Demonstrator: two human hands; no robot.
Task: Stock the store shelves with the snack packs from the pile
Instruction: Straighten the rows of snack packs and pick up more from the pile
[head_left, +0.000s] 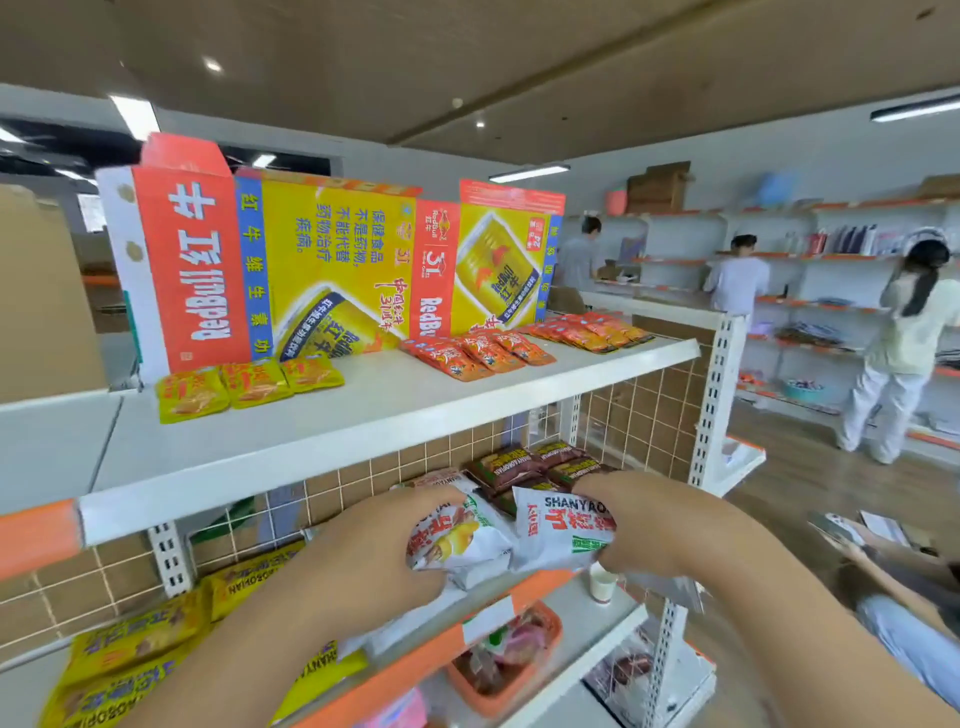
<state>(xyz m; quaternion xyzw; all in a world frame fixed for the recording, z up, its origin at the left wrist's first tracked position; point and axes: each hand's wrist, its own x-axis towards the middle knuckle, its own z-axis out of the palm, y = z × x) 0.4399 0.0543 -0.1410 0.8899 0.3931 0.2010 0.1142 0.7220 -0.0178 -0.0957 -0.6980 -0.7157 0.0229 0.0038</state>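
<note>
Left hand (374, 545) and right hand (660, 525) each curl fingers round one of two white snack packs (462, 545), fingertips partly hidden; three yellow packs (254, 382) lie on the top shelf (415, 410).

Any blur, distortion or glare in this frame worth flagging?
Head view: wide-angle distortion skews the top shelf; motion blur smears the lower right corner; left hand, right hand and their white packs read clearly; ceiling lights bloom.

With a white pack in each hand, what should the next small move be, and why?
Probably lower both onto the middle shelf, in front of the brown packs: the left hand grips the left white pack and the right hand the right white pack, over it.
</note>
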